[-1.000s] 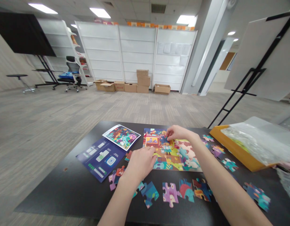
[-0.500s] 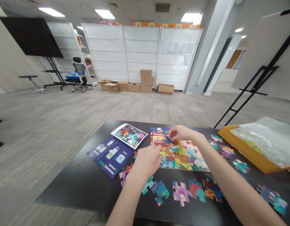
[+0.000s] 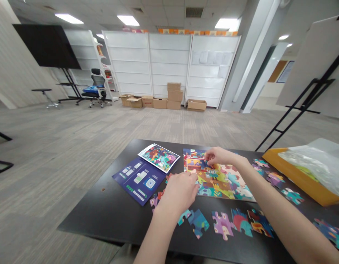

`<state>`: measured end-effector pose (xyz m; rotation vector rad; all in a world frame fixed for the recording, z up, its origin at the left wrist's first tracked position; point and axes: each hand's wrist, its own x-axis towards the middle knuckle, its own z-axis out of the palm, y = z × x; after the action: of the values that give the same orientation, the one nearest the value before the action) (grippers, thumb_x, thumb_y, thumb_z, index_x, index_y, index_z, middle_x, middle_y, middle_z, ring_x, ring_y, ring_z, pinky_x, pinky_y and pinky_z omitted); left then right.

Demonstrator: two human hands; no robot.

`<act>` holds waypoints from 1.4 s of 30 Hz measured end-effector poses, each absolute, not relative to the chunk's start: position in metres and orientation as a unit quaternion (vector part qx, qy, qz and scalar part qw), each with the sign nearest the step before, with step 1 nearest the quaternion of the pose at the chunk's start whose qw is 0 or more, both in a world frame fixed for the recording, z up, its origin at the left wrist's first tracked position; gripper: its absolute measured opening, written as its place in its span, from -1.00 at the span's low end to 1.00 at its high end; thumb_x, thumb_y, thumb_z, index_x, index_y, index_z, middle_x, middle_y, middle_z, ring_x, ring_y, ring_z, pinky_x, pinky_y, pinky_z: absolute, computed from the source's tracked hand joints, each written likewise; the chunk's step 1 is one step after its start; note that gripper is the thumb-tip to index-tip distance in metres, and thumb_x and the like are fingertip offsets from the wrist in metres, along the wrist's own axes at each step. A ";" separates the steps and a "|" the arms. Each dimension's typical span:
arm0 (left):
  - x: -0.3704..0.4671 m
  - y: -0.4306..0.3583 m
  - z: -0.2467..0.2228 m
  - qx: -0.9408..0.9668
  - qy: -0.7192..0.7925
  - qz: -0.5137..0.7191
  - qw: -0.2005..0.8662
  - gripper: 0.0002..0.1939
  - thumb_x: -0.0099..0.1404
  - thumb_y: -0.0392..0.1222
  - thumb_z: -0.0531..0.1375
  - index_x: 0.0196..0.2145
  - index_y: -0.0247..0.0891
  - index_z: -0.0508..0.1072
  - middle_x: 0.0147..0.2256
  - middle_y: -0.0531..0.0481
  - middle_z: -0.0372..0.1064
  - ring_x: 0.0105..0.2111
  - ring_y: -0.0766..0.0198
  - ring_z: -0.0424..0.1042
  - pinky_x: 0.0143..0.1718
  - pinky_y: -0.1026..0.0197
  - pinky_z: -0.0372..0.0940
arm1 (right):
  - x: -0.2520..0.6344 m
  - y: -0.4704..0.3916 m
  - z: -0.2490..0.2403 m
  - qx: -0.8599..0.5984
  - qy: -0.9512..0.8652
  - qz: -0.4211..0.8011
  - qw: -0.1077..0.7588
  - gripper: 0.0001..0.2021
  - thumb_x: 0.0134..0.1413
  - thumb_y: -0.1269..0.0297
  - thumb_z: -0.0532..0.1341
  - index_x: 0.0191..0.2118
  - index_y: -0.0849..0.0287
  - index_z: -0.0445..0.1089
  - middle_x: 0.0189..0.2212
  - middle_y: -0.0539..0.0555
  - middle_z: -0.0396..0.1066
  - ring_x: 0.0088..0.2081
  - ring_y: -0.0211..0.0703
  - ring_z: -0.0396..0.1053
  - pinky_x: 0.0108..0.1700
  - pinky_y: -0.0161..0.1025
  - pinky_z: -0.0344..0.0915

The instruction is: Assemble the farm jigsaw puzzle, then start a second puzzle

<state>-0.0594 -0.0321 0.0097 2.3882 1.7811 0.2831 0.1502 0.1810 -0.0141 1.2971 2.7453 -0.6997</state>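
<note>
A partly assembled jigsaw puzzle (image 3: 227,183) with colourful cartoon animals lies on the black table. At its upper part, my right hand (image 3: 217,156) is closed in a pinch on a dark blue puzzle piece (image 3: 209,162), mostly covered by the fingertips. My left hand (image 3: 183,189) rests palm down at the puzzle's left edge, its fingers lying over the border and holding nothing visible. Loose pieces are strewn in front: a purple piece (image 3: 223,224), a blue-green piece (image 3: 198,222) and a red-and-teal piece (image 3: 241,221). Others are partly hidden beneath my left forearm.
Left of the puzzle lie a picture sheet (image 3: 159,157) and a dark blue leaflet (image 3: 139,179). On the right stands a yellow box (image 3: 304,179) with clear plastic inside, beside several loose pieces (image 3: 276,179). The table's left edge (image 3: 95,183) borders grey carpet.
My view has turned slightly left, so the whole scene sits further right. Both hands keep nearly the same places on the puzzle, the right one still pinching at its upper part.
</note>
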 end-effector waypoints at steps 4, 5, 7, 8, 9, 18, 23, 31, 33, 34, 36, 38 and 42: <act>-0.060 -0.032 0.008 0.791 0.599 0.096 0.074 -0.81 0.46 -0.12 0.05 -0.15 -0.18 0.43 -0.13 -0.08 0.54 -0.14 0.05 0.56 -0.15 0.09 0.39 | 0.150 0.181 -0.014 0.420 0.881 -0.218 0.017 -0.82 -0.14 0.21 0.38 -0.34 0.13 0.56 -0.41 0.03 0.59 -0.36 -0.09 0.50 -0.33 -0.27 0.32; -0.060 -0.032 0.008 0.792 0.598 0.095 0.074 -0.82 0.46 -0.12 0.06 -0.15 -0.18 0.43 -0.13 -0.09 0.54 -0.13 0.05 0.56 -0.15 0.09 0.40 | 0.151 0.181 -0.014 0.420 0.880 -0.222 0.016 -0.82 -0.14 0.22 0.38 -0.34 0.13 0.56 -0.42 0.03 0.59 -0.36 -0.09 0.50 -0.32 -0.27 0.32; -0.057 -0.032 0.009 0.797 0.592 0.093 0.074 -0.81 0.45 -0.13 0.06 -0.15 -0.19 0.44 -0.13 -0.09 0.54 -0.14 0.04 0.56 -0.15 0.08 0.40 | 0.152 0.181 -0.014 0.421 0.877 -0.230 0.015 -0.83 -0.14 0.23 0.37 -0.35 0.13 0.56 -0.42 0.03 0.59 -0.36 -0.09 0.51 -0.33 -0.27 0.32; -0.056 -0.032 0.009 0.799 0.589 0.093 0.073 -0.81 0.45 -0.13 0.06 -0.15 -0.19 0.44 -0.13 -0.10 0.54 -0.14 0.04 0.56 -0.15 0.07 0.40 | 0.153 0.182 -0.015 0.420 0.877 -0.233 0.014 -0.83 -0.14 0.24 0.37 -0.34 0.14 0.56 -0.43 0.02 0.59 -0.36 -0.09 0.51 -0.33 -0.27 0.32; -0.054 -0.032 0.009 0.801 0.588 0.093 0.073 -0.81 0.45 -0.13 0.06 -0.16 -0.20 0.45 -0.13 -0.10 0.54 -0.14 0.04 0.56 -0.15 0.07 0.41 | 0.153 0.182 -0.015 0.420 0.877 -0.234 0.012 -0.83 -0.14 0.24 0.37 -0.34 0.14 0.56 -0.43 0.02 0.59 -0.37 -0.09 0.51 -0.34 -0.27 0.32; -0.049 -0.031 0.011 0.804 0.582 0.094 0.079 -0.82 0.45 -0.13 0.06 -0.17 -0.19 0.44 -0.11 -0.10 0.54 -0.13 0.03 0.56 -0.15 0.08 0.40 | 0.156 0.178 -0.002 0.415 0.874 -0.255 -0.006 -0.82 -0.15 0.26 0.35 -0.33 0.17 0.56 -0.44 0.04 0.58 -0.38 -0.11 0.49 -0.35 -0.29 0.32; -0.052 -0.033 0.013 0.796 0.592 0.090 0.085 -0.80 0.45 -0.14 0.06 -0.09 -0.17 0.45 -0.05 -0.09 0.54 -0.09 0.02 0.56 -0.13 0.07 0.40 | 0.177 0.189 0.002 0.423 0.860 -0.285 -0.001 -0.77 -0.15 0.19 0.34 -0.33 0.19 0.56 -0.43 0.07 0.59 -0.38 -0.11 0.48 -0.34 -0.28 0.32; -0.052 -0.032 0.016 0.794 0.595 0.079 0.091 -0.77 0.45 -0.14 0.06 -0.07 -0.19 0.47 -0.04 -0.09 0.55 -0.07 0.01 0.56 -0.11 0.04 0.41 | 0.210 0.206 -0.003 0.473 0.843 -0.252 0.046 -0.73 -0.22 0.14 0.36 -0.34 0.18 0.58 -0.42 0.07 0.60 -0.36 -0.05 0.49 -0.33 -0.24 0.32; -0.050 -0.032 0.015 0.794 0.595 0.082 0.090 -0.77 0.45 -0.14 0.06 -0.07 -0.18 0.47 -0.02 -0.09 0.54 -0.08 0.01 0.56 -0.11 0.03 0.41 | 0.213 0.208 -0.005 0.480 0.840 -0.246 0.054 -0.73 -0.23 0.15 0.36 -0.34 0.17 0.59 -0.42 0.07 0.60 -0.35 -0.04 0.49 -0.33 -0.24 0.32; -0.050 -0.031 0.015 0.794 0.595 0.083 0.089 -0.77 0.45 -0.15 0.05 -0.07 -0.18 0.47 -0.01 -0.09 0.54 -0.08 0.01 0.56 -0.11 0.03 0.41 | 0.214 0.210 -0.006 0.483 0.840 -0.243 0.056 -0.73 -0.23 0.15 0.36 -0.33 0.16 0.59 -0.42 0.06 0.60 -0.35 -0.04 0.49 -0.33 -0.24 0.32; -0.050 -0.030 0.014 0.795 0.594 0.082 0.091 -0.77 0.45 -0.15 0.05 -0.08 -0.18 0.48 -0.01 -0.09 0.55 -0.08 0.01 0.56 -0.11 0.04 0.41 | 0.215 0.212 -0.008 0.487 0.839 -0.235 0.058 -0.73 -0.23 0.16 0.36 -0.33 0.16 0.60 -0.41 0.06 0.60 -0.34 -0.03 0.50 -0.32 -0.24 0.32; -0.050 -0.030 0.013 0.795 0.594 0.080 0.093 -0.76 0.45 -0.15 0.05 -0.07 -0.19 0.48 -0.01 -0.10 0.55 -0.07 0.02 0.56 -0.10 0.05 0.40 | 0.216 0.213 -0.009 0.488 0.840 -0.230 0.058 -0.74 -0.22 0.19 0.36 -0.33 0.16 0.60 -0.40 0.07 0.61 -0.33 -0.02 0.51 -0.32 -0.23 0.32; -0.049 -0.029 0.013 0.793 0.594 0.081 0.103 -0.76 0.45 -0.15 0.05 -0.05 -0.19 0.47 0.02 -0.11 0.53 -0.04 0.04 0.55 -0.07 0.09 0.39 | 0.214 0.211 -0.008 0.492 0.840 -0.222 0.063 -0.76 -0.20 0.25 0.34 -0.32 0.18 0.61 -0.38 0.08 0.62 -0.31 -0.02 0.52 -0.31 -0.24 0.33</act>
<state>-0.0491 -0.0290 0.0129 2.3408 1.7536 0.2398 0.2144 0.2115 -0.0080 1.4855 2.5379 -0.6715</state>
